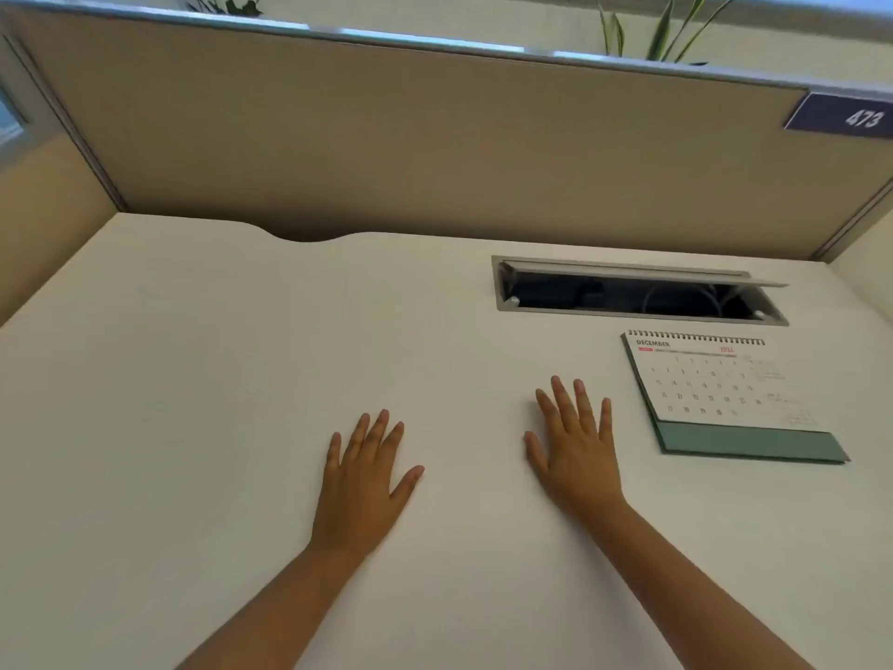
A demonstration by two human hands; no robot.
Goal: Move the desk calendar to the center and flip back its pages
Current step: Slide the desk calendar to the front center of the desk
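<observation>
The desk calendar [725,389] stands on the right side of the white desk [193,379]. It has a spiral binding along its top, a white December page facing me and a green base. My right hand [575,442] lies flat on the desk with fingers spread, a short way left of the calendar and not touching it. My left hand [362,476] also rests palm down with fingers apart, near the middle of the desk. Neither hand holds anything.
An open cable tray [628,295] with a raised grey lid is cut into the desk just behind the calendar. A tan partition wall [386,137] rises along the back edge, with a blue sign reading 473 [841,116] at its right end.
</observation>
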